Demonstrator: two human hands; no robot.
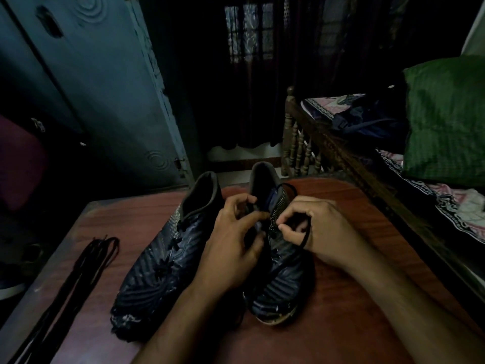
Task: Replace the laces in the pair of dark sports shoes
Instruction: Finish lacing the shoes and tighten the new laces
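Two dark sports shoes stand on a reddish-brown table (341, 298), toes toward me. The left shoe (160, 258) has its black lace threaded through the eyelets. Both my hands work over the right shoe (283, 279). My left hand (233, 245) pinches the lace near the upper eyelets, fingers curled. My right hand (317, 232) grips a black lace (305, 232) that loops down past my thumb and arcs over the shoe's tongue. A bundle of loose dark laces (76, 279) lies stretched out at the table's left side.
A wooden bed frame (341, 153) with a green pillow (446, 116) and patterned sheet borders the table on the right. A blue-grey door (105, 88) stands at the back left. A dark curtained window is behind. The room is dim.
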